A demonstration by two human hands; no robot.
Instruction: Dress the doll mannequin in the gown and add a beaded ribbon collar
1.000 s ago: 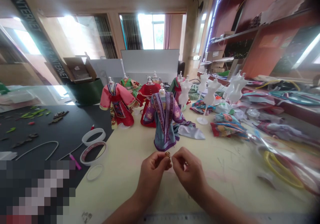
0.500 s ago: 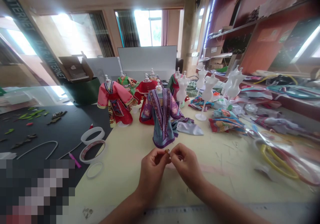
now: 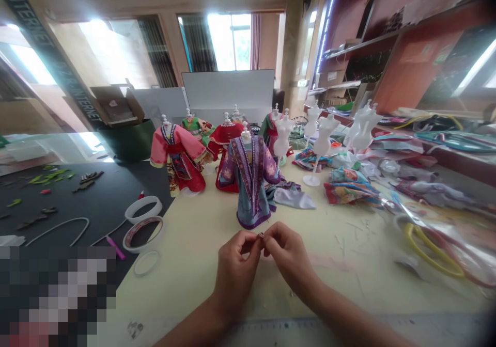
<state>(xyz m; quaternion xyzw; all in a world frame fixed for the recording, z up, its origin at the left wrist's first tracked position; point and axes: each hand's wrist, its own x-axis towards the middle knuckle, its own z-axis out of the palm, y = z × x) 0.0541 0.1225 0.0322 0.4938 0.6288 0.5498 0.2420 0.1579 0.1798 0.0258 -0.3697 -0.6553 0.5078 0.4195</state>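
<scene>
My left hand [image 3: 235, 267] and my right hand [image 3: 289, 251] meet above the cream tabletop [image 3: 186, 280], pinching a tiny gold ornament [image 3: 261, 236] between their fingertips. The fingers hide most of it, so its exact shape cannot be made out. Just beyond my hands stands a doll-sized purple and teal robe [image 3: 250, 182] on a white mannequin stand, not touching them. Behind it are a pink and red doll robe [image 3: 179, 156] and a red doll dress [image 3: 227, 153].
Several bare white mannequins [image 3: 324, 135] and folded patterned fabric [image 3: 351, 187] stand to the right, with plastic bags and a yellow hoop [image 3: 426, 249] beyond. White tape rolls [image 3: 143, 231] lie at the left edge beside a black mat [image 3: 77, 200]. A metal ruler [image 3: 279, 327] runs along the near edge.
My hands have closed in around the gold ornament, and less of it shows. The whole scene has shifted slightly in view as my head moved.
</scene>
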